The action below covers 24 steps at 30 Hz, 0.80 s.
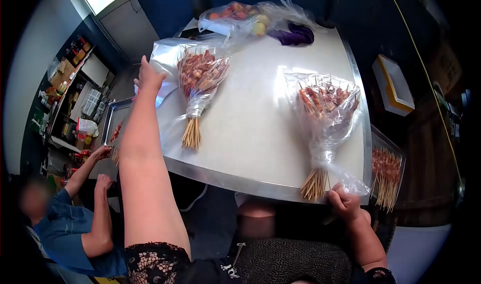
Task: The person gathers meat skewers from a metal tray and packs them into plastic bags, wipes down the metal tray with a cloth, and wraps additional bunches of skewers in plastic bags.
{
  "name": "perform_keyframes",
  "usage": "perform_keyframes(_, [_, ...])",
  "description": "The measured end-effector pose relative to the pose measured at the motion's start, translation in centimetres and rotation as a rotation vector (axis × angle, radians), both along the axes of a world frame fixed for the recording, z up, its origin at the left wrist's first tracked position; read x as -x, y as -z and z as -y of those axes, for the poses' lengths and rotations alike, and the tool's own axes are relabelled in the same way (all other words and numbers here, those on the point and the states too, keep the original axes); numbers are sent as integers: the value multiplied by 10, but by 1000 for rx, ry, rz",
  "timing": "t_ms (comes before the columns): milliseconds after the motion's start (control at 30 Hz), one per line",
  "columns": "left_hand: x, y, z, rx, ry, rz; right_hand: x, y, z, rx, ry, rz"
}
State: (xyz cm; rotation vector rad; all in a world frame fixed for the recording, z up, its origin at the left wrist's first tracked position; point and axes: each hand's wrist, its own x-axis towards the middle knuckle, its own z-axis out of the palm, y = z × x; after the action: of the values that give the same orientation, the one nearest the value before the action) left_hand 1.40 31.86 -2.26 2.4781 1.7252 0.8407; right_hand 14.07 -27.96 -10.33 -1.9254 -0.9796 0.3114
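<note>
My left hand reaches out at the far left of the table, fingers apart, beside a pile of clear plastic bags. Just right of it lies a bundle of meat skewers, wrapped in clear plastic with its sticks toward me. A second wrapped bundle of meat skewers lies at the right, its plastic gathered above the bare sticks. My right hand is closed at the table's front edge, next to those sticks and the loose plastic tail. What its fingers hold is hidden.
The metal-edged table carries bags of produce and a purple cloth at the back. A tray of skewers sits below right, another tray at left. A co-worker in blue works there. A foam box stands right.
</note>
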Motion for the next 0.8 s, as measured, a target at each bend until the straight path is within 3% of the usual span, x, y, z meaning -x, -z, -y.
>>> perform_keyframes(67, [2, 5, -3, -111, 57, 37, 1, 1, -3, -49, -14, 4])
perform_keyframes(167, [7, -10, 2, -77, 175, 99, 6, -1, 1, -18, 35, -23])
perform_keyframes(200, [9, -15, 4, -190, 245, 75, 6, -4, 0, -17, 38, -23])
perform_keyframes(333, [15, -50, 10, -122, 234, 40, 1, -5, -1, 9, 50, 12])
perform_keyframes(433, [24, -74, 20, -305, 323, 70, 0, -7, -6, -16, 44, 94])
perform_keyframes(500, [27, -93, 33, -180, 333, 569, 0, -10, -9, -84, -1, 112])
perform_keyframes(533, [32, -88, 18, -108, 439, 584, -1, -9, -11, -116, -9, 152])
perform_keyframes(633, [31, -98, 18, 60, 372, 673, -3, -14, -15, -182, -58, 240])
perform_keyframes(667, [27, -119, 40, 105, 495, 841, -3, -10, -14, -186, -50, 201])
perform_keyframes(767, [24, -133, 69, 72, 727, 882, 1, -13, -13, -198, -27, 189])
perform_keyframes(800, [27, -119, 59, -18, 310, 193, 3, -14, -13, -197, -20, 175])
